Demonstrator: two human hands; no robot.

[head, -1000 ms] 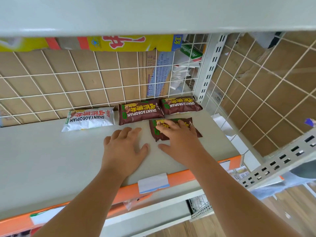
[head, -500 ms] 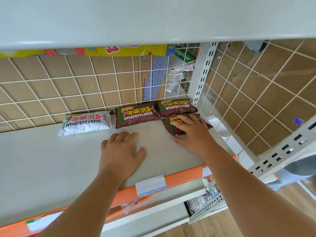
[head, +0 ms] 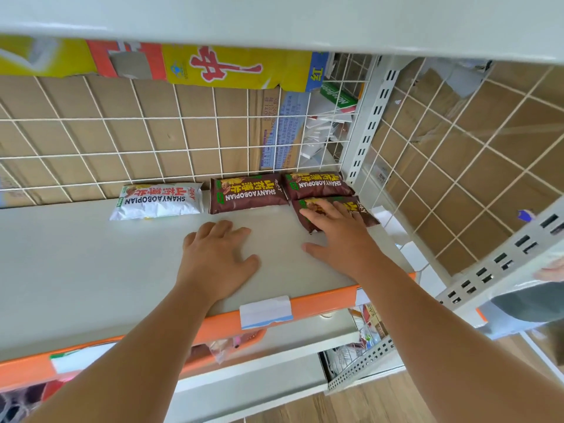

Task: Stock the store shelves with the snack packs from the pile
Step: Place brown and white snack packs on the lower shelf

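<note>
On the grey shelf (head: 76,270) lie a white snack pack (head: 157,201) and three brown ones. Two brown packs, one in the middle (head: 247,195) and one at the right (head: 317,184), sit against the wire back. A third brown pack (head: 363,210) lies in front of the right one, near the shelf's right end. My right hand (head: 338,236) rests flat on this front pack with straight fingers and covers most of it. My left hand (head: 218,257) lies flat on the bare shelf, fingers spread, just in front of the middle brown pack.
A white wire grid (head: 122,148) backs the shelf, with cardboard boxes behind it. A slotted upright post (head: 369,123) stands at the right rear corner. The front edge is an orange rail (head: 320,303) with a white label (head: 265,311). Another shelf board (head: 274,22) hangs overhead.
My right hand has slid the front brown pack to the right, to just in front of the rear right pack. My left hand has stayed flat on the shelf.
</note>
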